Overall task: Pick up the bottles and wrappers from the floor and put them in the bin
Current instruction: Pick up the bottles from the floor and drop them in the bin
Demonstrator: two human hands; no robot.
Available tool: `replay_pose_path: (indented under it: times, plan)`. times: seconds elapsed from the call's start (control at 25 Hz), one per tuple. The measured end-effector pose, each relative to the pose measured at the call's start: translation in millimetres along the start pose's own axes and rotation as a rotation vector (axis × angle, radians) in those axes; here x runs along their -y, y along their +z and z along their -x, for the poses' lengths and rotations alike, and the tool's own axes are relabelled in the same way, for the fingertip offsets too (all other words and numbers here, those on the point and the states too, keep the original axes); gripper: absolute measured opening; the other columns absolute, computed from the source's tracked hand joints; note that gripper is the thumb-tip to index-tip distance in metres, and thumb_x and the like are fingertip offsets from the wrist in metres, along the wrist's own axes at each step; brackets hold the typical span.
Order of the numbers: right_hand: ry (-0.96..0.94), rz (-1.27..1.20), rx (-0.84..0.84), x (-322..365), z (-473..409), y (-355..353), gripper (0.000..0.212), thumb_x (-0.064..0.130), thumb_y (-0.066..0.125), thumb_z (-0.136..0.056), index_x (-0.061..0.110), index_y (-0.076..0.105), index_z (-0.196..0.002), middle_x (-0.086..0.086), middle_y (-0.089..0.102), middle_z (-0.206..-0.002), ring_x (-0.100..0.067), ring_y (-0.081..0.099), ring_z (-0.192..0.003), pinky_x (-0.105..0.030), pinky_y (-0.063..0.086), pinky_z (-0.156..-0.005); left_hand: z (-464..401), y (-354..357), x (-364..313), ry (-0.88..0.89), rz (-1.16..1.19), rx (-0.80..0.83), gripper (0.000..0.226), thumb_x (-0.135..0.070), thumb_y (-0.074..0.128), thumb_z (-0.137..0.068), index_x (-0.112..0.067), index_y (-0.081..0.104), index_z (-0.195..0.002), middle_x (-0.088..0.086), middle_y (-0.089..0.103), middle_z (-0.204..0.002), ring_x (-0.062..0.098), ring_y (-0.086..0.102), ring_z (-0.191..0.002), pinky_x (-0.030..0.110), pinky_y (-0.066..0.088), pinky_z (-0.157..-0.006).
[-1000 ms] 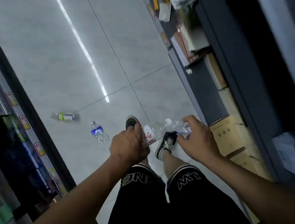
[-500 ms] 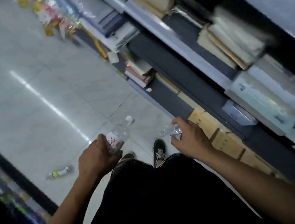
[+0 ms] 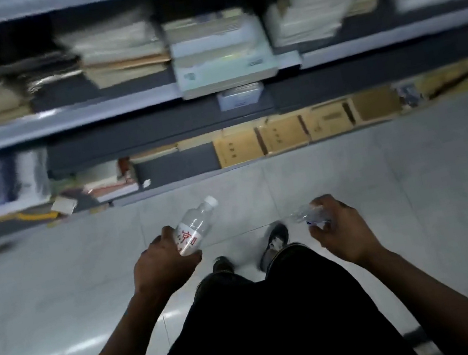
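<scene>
Bottles: two. White-capped bottle (image 3: 196,227) gripped by left hand (image 3: 165,267); crumpled bottle (image 3: 310,216) gripped by right hand (image 3: 340,229).

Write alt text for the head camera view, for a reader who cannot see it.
A person stands on a grey tiled floor, the left hand gripping a clear bottle with a red-printed label and the right hand gripping a crumpled clear bottle. Blurred shelves of stacked paper goods fill the upper part of the view.

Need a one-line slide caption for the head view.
Left hand holds a capped bottle, right hand a crumpled one, facing store shelves.
</scene>
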State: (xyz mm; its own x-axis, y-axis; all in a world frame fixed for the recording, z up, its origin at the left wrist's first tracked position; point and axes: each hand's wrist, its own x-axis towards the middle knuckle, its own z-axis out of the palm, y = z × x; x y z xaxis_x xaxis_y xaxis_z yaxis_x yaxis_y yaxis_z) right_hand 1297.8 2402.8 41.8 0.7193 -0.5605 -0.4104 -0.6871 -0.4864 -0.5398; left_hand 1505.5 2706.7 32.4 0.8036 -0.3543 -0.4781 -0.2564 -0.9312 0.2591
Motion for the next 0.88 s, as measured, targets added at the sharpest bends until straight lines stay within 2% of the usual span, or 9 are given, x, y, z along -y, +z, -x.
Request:
replay_pose_path:
  times: [0.08,0.28,0.48,0.72,0.88]
  plan:
    - [0.115,-0.069,-0.103,-35,32,-8,0.039,0.032,0.071,-0.077,0.037,0.049,-0.11,0.005,0.071,-0.087,-0.016,0.069,-0.071,-0.034,0.057,-0.073,-12,-2,-43,0.115,-0.069,0.027,0.061,-0.067,0.069,-0.073,-0.028,0.045,-0.112,-0.002,0.066,-0.101,0.025,0.066,-0.085,0.034,0.05,-0.074]
    - [0.357,-0.238,-0.27,-115,100,-19,0.037,0.033,0.065,-0.077,0.041,0.046,-0.107,0.008,0.07,-0.103,-0.015,0.068,-0.075,-0.033,0.054,-0.073,-28,12,-165,0.378,-0.233,0.116,0.067,-0.071,0.073,-0.072,-0.029,0.047,-0.116,-0.005,0.062,-0.099,0.015,0.059,-0.081,0.029,0.046,-0.07]
    - [0.566,-0.335,-0.437,-177,154,-24,0.041,0.03,0.069,-0.08,0.033,0.052,-0.117,0.005,0.066,-0.112,-0.018,0.064,-0.09,-0.032,0.047,-0.073,-15,54,-284,0.613,-0.294,0.201,0.057,-0.062,0.08,-0.069,-0.029,0.046,-0.103,-0.007,0.06,-0.089,0.02,0.063,-0.079,0.033,0.048,-0.068]
    - [0.799,-0.565,-0.573,-203,196,-26,0.035,0.036,0.06,-0.077,0.042,0.047,-0.109,0.009,0.068,-0.099,-0.015,0.069,-0.073,-0.037,0.056,-0.073,-2,94,-374,0.839,-0.487,0.296,0.059,-0.067,0.076,-0.066,-0.031,0.047,-0.102,-0.01,0.06,-0.087,0.015,0.063,-0.075,0.036,0.055,-0.069]
    - [0.942,-0.622,-0.68,-197,205,-20,0.035,0.035,0.062,-0.079,0.041,0.047,-0.11,0.008,0.068,-0.096,-0.014,0.07,-0.072,-0.035,0.056,-0.073,-9,106,-419,0.97,-0.575,0.38,0.055,-0.067,0.073,-0.065,-0.033,0.048,-0.099,-0.011,0.061,-0.085,0.012,0.063,-0.073,0.036,0.056,-0.069]
